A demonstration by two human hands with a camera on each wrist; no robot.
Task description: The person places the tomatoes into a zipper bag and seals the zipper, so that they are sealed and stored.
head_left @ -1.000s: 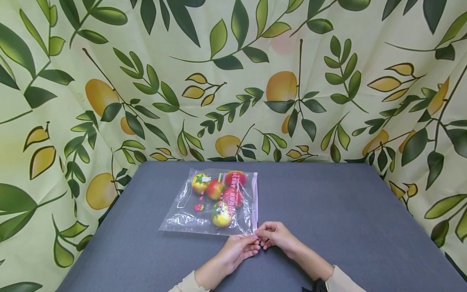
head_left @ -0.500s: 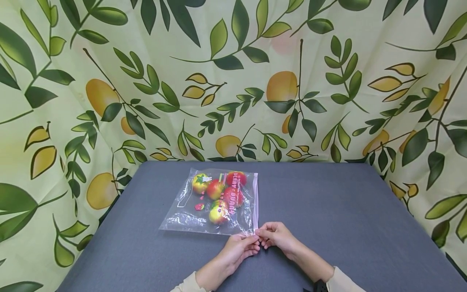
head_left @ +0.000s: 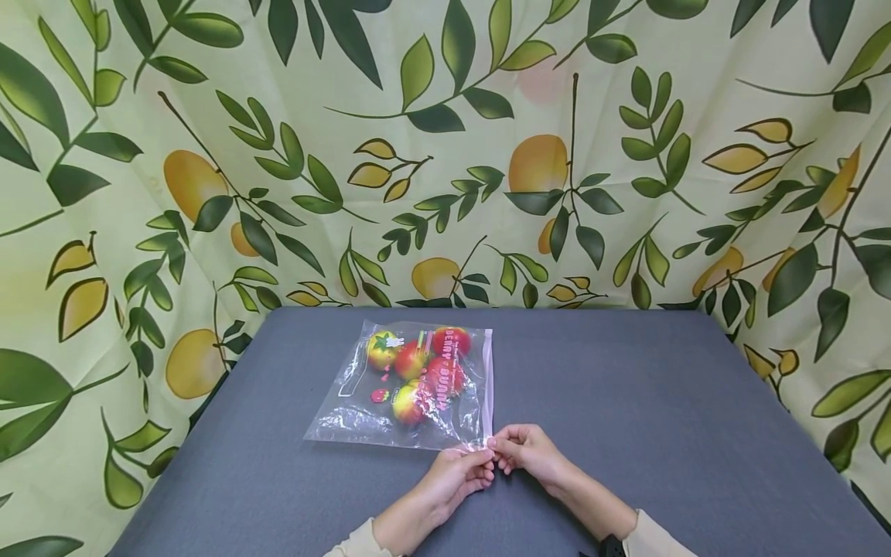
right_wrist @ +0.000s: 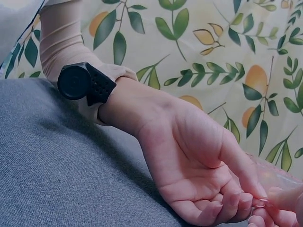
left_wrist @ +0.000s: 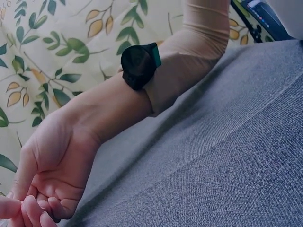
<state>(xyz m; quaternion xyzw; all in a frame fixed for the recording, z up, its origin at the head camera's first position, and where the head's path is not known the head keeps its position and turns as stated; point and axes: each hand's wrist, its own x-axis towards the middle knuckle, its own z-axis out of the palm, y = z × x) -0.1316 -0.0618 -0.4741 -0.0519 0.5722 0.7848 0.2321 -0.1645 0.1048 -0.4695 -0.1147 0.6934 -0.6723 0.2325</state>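
Observation:
A clear zip bag (head_left: 348,418) lies on the grey table (head_left: 626,402), holding several red and yellow toy fruits (head_left: 411,360). Its pink zip strip (head_left: 489,379) runs along the right side. Both hands meet at the bag's near right corner. My left hand (head_left: 480,464) pinches the corner from the left, and my right hand (head_left: 504,451) pinches it from the right, fingertips almost touching. The right wrist view shows the left hand (right_wrist: 227,198) with curled fingers at the plastic edge (right_wrist: 279,177). In the left wrist view the right hand (left_wrist: 47,189) is curled too.
A leaf-and-fruit patterned cloth (head_left: 445,155) hangs behind and on both sides of the table. Bare grey surface spreads to the right of the bag (head_left: 661,387) and in front on the left (head_left: 264,495). Black wrist devices (right_wrist: 85,84) (left_wrist: 138,65) sit on both forearms.
The hands stay at the corner. The nearest yellow-red fruit inside the bag has rolled a little to the left and away from me.

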